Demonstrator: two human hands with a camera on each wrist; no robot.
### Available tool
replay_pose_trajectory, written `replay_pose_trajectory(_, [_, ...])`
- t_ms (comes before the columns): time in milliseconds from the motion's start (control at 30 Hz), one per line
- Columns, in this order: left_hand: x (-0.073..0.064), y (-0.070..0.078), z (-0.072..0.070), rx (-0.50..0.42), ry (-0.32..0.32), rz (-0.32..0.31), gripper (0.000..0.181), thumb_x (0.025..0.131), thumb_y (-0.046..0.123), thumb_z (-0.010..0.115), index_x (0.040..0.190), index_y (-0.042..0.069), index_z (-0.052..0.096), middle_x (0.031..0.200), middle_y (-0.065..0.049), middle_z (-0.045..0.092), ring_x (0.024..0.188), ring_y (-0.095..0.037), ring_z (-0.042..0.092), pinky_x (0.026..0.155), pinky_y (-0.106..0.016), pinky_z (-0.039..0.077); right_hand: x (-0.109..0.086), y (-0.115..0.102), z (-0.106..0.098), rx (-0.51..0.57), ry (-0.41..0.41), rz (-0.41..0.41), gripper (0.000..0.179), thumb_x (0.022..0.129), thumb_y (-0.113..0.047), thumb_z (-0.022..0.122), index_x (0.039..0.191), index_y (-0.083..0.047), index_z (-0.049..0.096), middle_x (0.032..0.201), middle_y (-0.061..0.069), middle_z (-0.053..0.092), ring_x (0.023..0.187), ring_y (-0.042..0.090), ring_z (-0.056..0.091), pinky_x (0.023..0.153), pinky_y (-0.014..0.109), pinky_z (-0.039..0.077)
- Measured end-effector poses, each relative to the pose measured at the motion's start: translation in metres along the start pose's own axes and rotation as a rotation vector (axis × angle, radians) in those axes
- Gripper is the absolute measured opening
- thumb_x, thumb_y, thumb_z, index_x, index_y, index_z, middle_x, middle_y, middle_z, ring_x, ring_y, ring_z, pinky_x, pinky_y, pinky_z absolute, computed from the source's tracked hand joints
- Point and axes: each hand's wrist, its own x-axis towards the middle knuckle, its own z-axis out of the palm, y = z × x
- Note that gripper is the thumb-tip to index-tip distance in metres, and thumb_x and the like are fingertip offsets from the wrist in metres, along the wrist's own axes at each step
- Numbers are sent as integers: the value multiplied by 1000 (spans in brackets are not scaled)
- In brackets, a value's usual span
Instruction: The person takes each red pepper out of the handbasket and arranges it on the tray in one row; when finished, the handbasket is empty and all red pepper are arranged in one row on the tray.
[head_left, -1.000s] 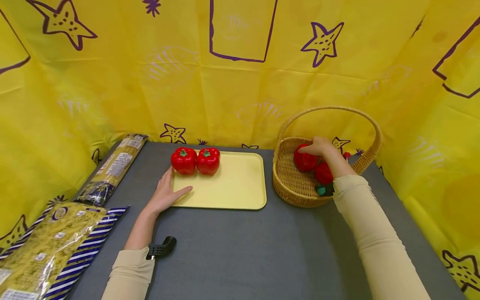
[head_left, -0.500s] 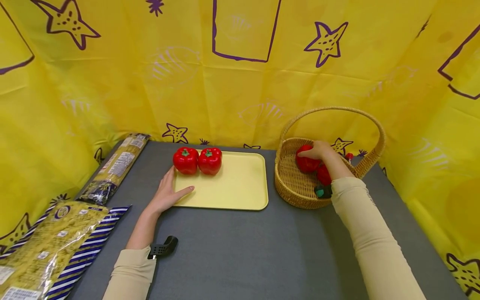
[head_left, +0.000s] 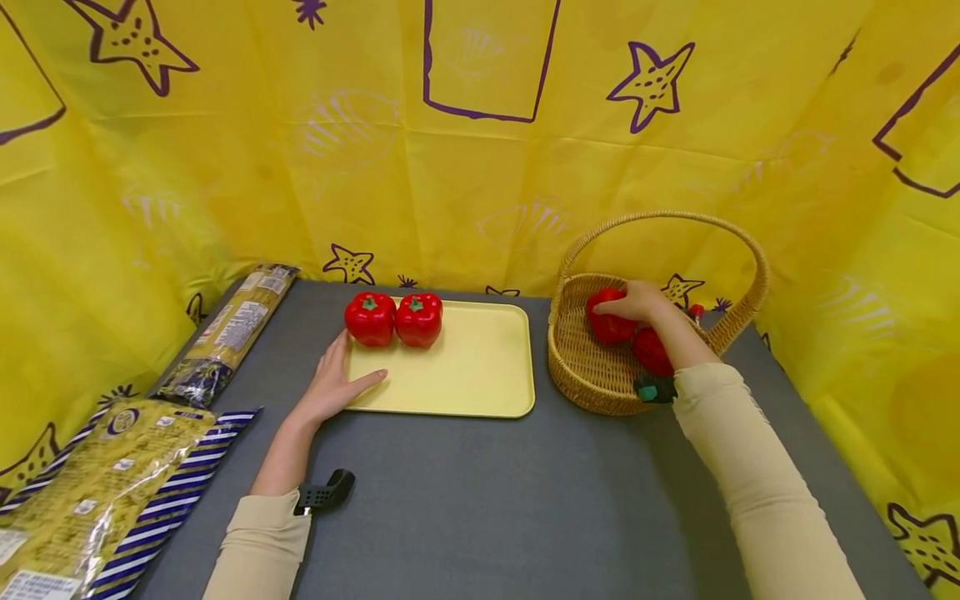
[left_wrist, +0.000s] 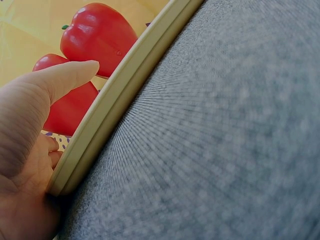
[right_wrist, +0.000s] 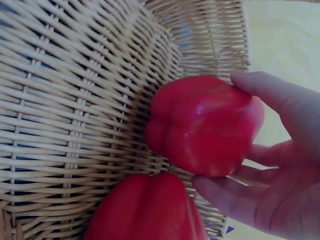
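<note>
Inside the wicker basket (head_left: 592, 379), my right hand (head_left: 637, 302) holds a red bell pepper (right_wrist: 205, 125), thumb on one side and fingers on the other. A second red bell pepper (right_wrist: 145, 212) lies beside it in the basket, partly under my forearm in the head view. My left hand (head_left: 330, 383) rests at the left end of the pale yellow tray (head_left: 480, 367), fingers along its side and the straight thumb (left_wrist: 75, 75) over its front corner. Two red bell peppers (head_left: 371, 319) (head_left: 418, 321) with green stems stand side by side at the tray's back left.
A dark item with a green end (head_left: 651, 389) lies at the basket's front, under my right forearm. The basket's tall handle (head_left: 660, 215) arches above my right hand. On the left lie a long pasta packet (head_left: 232, 333) and a large pasta bag (head_left: 112, 492). A yellow curtain (head_left: 480, 167) hangs behind.
My right hand stays on the same pepper in the basket, shifting it only slightly. The left hand and tray keep their places; the head view moves a little.
</note>
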Motion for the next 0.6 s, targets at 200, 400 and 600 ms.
replay_pose_trajectory(200, [-1,0,-1,4,0,-4,108,87,48,69,156,5,-2,159,-26,4,143,-45,5,110,-66,10,-9,-4,-4,26,19,-39,68,89,-44,66,122,13,50,118,32,54,104,43,54,86,52,47])
replay_pose_trajectory(400, [-1,1,0,-3,-4,-7,108,87,48,68,156,5,-3,159,-26,4,144,-44,4,110,-66,10,-22,-11,-10,65,27,-57,67,90,-44,65,124,10,46,120,31,53,102,42,55,80,47,50])
replay_pose_trajectory(600, [0,0,-1,-3,-7,-12,109,87,49,68,156,6,-4,159,-26,3,144,-44,4,110,-66,9,-30,-10,-10,55,45,-78,70,89,-46,65,129,8,45,126,31,51,112,46,50,88,54,46])
